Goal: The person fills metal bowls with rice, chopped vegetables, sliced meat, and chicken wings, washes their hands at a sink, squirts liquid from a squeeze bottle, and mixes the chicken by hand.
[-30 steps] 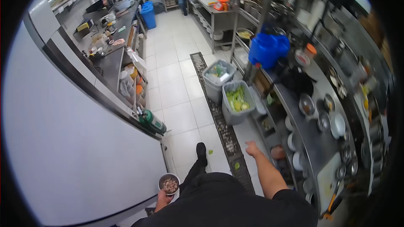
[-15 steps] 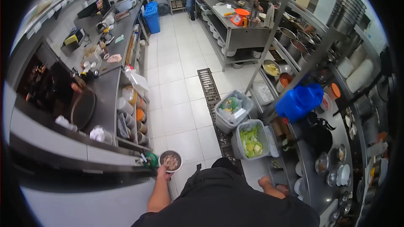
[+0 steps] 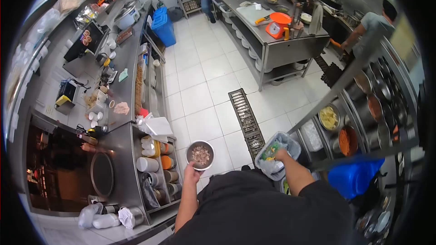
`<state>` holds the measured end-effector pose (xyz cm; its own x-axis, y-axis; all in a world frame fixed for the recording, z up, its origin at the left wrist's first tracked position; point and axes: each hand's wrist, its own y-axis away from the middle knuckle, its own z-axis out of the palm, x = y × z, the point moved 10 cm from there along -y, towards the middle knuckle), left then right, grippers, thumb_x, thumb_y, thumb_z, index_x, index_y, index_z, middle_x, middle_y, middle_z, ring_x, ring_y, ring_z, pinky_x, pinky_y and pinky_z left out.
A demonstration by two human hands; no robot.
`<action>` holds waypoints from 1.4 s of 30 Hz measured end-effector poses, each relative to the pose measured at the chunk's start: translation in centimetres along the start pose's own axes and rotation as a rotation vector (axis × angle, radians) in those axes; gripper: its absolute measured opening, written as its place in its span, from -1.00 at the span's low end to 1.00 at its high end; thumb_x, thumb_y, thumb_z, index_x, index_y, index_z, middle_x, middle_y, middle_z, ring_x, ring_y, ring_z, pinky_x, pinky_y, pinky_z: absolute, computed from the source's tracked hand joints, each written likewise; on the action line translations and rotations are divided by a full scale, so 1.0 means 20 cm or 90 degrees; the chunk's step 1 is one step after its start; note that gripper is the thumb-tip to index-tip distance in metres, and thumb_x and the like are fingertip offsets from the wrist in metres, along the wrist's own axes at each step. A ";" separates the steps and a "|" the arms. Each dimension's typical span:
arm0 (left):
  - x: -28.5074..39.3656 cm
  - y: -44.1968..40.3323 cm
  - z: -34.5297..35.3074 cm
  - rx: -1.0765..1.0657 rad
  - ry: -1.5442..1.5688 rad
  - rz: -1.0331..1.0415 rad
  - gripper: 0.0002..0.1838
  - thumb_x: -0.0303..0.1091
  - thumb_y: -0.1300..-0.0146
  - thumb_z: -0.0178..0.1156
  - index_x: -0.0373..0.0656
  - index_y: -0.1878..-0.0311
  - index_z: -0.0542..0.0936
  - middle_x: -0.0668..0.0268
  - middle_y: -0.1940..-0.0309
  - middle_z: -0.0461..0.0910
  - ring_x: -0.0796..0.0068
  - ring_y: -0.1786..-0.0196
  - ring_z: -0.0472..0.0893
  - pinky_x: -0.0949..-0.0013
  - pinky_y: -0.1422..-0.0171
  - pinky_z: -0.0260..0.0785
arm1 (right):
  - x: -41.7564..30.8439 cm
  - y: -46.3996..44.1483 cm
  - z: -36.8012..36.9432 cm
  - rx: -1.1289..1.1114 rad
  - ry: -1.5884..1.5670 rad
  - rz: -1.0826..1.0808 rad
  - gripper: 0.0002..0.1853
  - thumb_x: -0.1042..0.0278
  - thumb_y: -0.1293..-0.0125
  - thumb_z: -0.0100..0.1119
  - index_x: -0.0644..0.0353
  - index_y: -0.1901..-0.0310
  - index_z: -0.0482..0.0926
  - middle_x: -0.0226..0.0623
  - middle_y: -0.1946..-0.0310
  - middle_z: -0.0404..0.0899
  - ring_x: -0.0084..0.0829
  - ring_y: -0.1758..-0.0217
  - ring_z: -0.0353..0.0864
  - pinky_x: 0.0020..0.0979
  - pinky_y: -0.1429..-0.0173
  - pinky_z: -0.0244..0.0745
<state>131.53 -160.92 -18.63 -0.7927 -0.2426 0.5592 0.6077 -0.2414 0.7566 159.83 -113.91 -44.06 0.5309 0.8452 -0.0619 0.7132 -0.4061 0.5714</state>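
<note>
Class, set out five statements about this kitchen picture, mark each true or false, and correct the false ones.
1. The left hand holds a metal bowl. True.
2. The bowl is empty. False: it contains small pinkish-brown pieces.
3. The orange scale stands on the floor. False: it stands on the steel table.
4. A blue bin stands on the floor. True.
5. The nearest floor drain is round. False: it is long and narrow.

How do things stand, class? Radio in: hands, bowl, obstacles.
Left hand gripping bowl of chopped pieces. Right hand overlaps lined bin in view, grip unclear. No obstruction visible at bowl.
</note>
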 end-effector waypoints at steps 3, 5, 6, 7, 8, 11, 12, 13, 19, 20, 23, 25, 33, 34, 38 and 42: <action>0.28 -0.16 0.11 0.047 0.046 0.050 -0.51 -0.33 -0.36 0.05 -0.17 -0.34 0.35 0.09 -0.26 0.51 0.06 -0.25 0.58 -0.20 -0.22 0.50 | -0.45 -0.38 -0.86 0.024 0.178 -0.264 -0.77 0.30 -0.15 0.13 0.21 0.42 0.76 -0.01 0.28 0.74 0.02 0.21 0.71 0.01 -0.02 0.57; 0.43 -0.32 0.18 0.032 0.062 0.080 -0.50 -0.35 -0.33 0.06 -0.17 -0.34 0.35 0.09 -0.25 0.51 0.06 -0.25 0.58 -0.20 -0.19 0.52 | -0.60 -0.56 -1.47 0.170 -0.189 -0.126 -0.78 0.36 -0.14 0.11 0.26 0.38 0.73 0.04 0.19 0.71 0.06 0.11 0.68 -0.02 -0.07 0.56; 0.50 -0.41 0.24 0.034 0.063 0.077 -0.49 -0.35 -0.33 0.06 -0.17 -0.34 0.35 0.09 -0.25 0.51 0.06 -0.24 0.59 -0.19 -0.18 0.53 | -0.67 -0.63 -1.71 0.240 -0.312 -0.126 -0.78 0.37 -0.14 0.11 0.28 0.35 0.72 0.06 0.15 0.70 0.06 0.09 0.67 -0.03 -0.07 0.55; 0.59 -0.49 0.31 0.035 0.059 0.073 -0.49 -0.36 -0.32 0.06 -0.17 -0.34 0.35 0.08 -0.25 0.51 0.06 -0.24 0.59 -0.19 -0.17 0.54 | -0.74 -0.78 -1.80 0.271 -0.344 -0.153 -0.76 0.33 -0.21 0.11 0.28 0.29 0.72 0.05 0.18 0.71 0.06 0.06 0.68 -0.06 -0.09 0.57; 0.66 -0.58 0.37 0.038 0.054 0.065 -0.49 -0.37 -0.31 0.06 -0.16 -0.34 0.36 0.08 -0.25 0.51 0.06 -0.24 0.59 -0.18 -0.16 0.55 | -0.80 -0.91 -1.86 0.300 -0.377 -0.177 -0.73 0.28 -0.29 0.11 0.28 0.23 0.72 0.03 0.20 0.72 0.06 0.03 0.69 -0.08 -0.10 0.59; 0.91 -0.97 0.59 0.002 0.066 0.071 -0.48 -0.38 -0.31 0.06 -0.17 -0.35 0.36 0.06 -0.26 0.50 0.06 -0.24 0.59 -0.17 -0.15 0.56 | -1.01 -0.98 -2.17 0.133 -0.313 -0.115 -0.71 0.23 -0.31 0.11 0.27 0.23 0.72 0.08 0.18 0.71 0.05 -0.06 0.67 -0.11 -0.14 0.57; 0.97 -1.12 0.68 -0.003 0.041 0.037 -0.47 -0.39 -0.30 0.06 -0.19 -0.35 0.36 0.06 -0.26 0.51 0.07 -0.24 0.59 -0.17 -0.16 0.56 | -1.00 -1.04 -2.23 0.137 -0.376 -0.092 -0.71 0.21 -0.30 0.15 0.25 0.22 0.73 0.09 0.09 0.70 0.02 -0.13 0.64 -0.18 -0.21 0.54; 1.08 -1.18 0.87 -0.057 0.038 0.027 -0.46 -0.39 -0.30 0.06 -0.20 -0.37 0.35 0.06 -0.24 0.53 0.07 -0.23 0.60 -0.17 -0.16 0.56 | -0.98 -1.08 -2.29 0.145 -0.439 -0.071 -0.70 0.18 -0.29 0.18 0.23 0.20 0.75 0.09 0.01 0.69 -0.01 -0.20 0.62 -0.24 -0.27 0.51; 1.66 -1.63 1.96 -0.242 -0.160 0.011 -0.51 -0.41 -0.38 0.02 -0.32 -0.35 0.35 0.01 -0.26 0.52 0.10 -0.27 0.58 -0.08 -0.31 0.50 | -1.03 -1.22 -3.14 0.338 -0.439 -0.194 -0.28 0.48 -0.18 0.22 -0.07 -0.45 0.40 0.16 -0.46 0.22 0.07 -0.40 0.43 -0.17 -0.46 0.39; 1.74 -1.68 2.13 -0.250 -0.195 0.012 -0.52 -0.40 -0.39 0.02 -0.33 -0.35 0.36 0.02 -0.25 0.52 0.12 -0.26 0.59 -0.06 -0.31 0.51 | -1.02 -1.27 -3.28 0.317 -0.555 -0.195 -0.26 0.51 -0.20 0.19 -0.08 -0.47 0.37 0.11 -0.40 0.29 -0.01 -0.30 0.51 -0.22 -0.38 0.46; 1.93 -1.90 2.61 -0.310 -0.270 0.012 -0.52 -0.37 -0.43 0.03 -0.28 -0.37 0.33 0.03 -0.23 0.53 0.16 -0.24 0.60 -0.01 -0.25 0.54 | -0.98 -1.41 -3.68 0.331 -0.621 -0.161 -0.27 0.58 -0.24 0.14 -0.09 -0.48 0.36 -0.08 -0.11 0.47 -0.25 0.10 0.65 -0.34 -0.11 0.58; 1.98 -2.08 2.89 -0.333 -0.283 0.015 -0.53 -0.36 -0.44 0.03 -0.28 -0.37 0.34 0.03 -0.22 0.54 0.17 -0.21 0.62 0.00 -0.23 0.55 | -0.94 -1.57 -3.88 0.357 -0.596 -0.200 -0.27 0.56 -0.25 0.16 -0.10 -0.48 0.35 -0.14 -0.04 0.50 -0.27 0.17 0.65 -0.33 -0.04 0.58; 2.18 -2.52 3.90 -0.384 -0.350 -0.027 -0.43 -0.19 -0.52 -0.05 -0.38 -0.44 0.26 -0.02 -0.30 0.50 0.07 -0.27 0.60 -0.04 -0.24 0.57 | -0.62 -2.44 -4.50 0.397 -0.450 -0.337 -0.67 0.31 -0.26 0.36 -0.06 -0.05 0.57 -0.23 0.15 0.45 -0.13 0.17 0.61 -0.17 0.11 0.58; 2.21 -2.54 4.07 -0.430 -0.344 -0.053 -0.41 -0.11 -0.54 -0.05 -0.31 -0.46 0.24 -0.02 -0.32 0.47 0.07 -0.27 0.59 -0.03 -0.23 0.57 | -0.53 -2.54 -4.59 0.425 -0.455 -0.338 -0.69 0.31 -0.26 0.36 -0.05 -0.03 0.57 -0.23 0.16 0.44 -0.12 0.18 0.60 -0.16 0.11 0.57; 2.34 -2.61 4.62 -0.534 -0.357 -0.041 -0.23 0.19 -0.54 -0.08 -0.15 -0.58 0.09 -0.04 -0.44 0.30 -0.02 -0.33 0.52 -0.03 -0.28 0.54 | 0.05 -2.79 -4.95 0.543 -0.539 -0.220 -0.78 0.45 -0.25 0.30 0.01 0.07 0.62 -0.21 0.21 0.47 -0.18 0.19 0.60 -0.24 0.10 0.55; 2.37 -3.11 4.86 -0.483 -0.373 -0.097 -0.27 0.15 -0.52 -0.02 -0.16 -0.54 0.18 -0.02 -0.41 0.34 -0.02 -0.35 0.49 -0.03 -0.33 0.48 | 1.06 -2.94 -5.24 0.783 -0.628 0.093 -0.82 0.50 -0.28 0.23 0.13 0.09 0.63 -0.27 0.19 0.60 -0.36 0.20 0.61 -0.37 0.09 0.53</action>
<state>51.52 -66.01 -6.17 -0.6390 0.2989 0.7087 0.2035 -0.8229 0.5305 81.23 -35.74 6.74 0.3522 0.4250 -0.8339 0.2906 -0.8966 -0.3342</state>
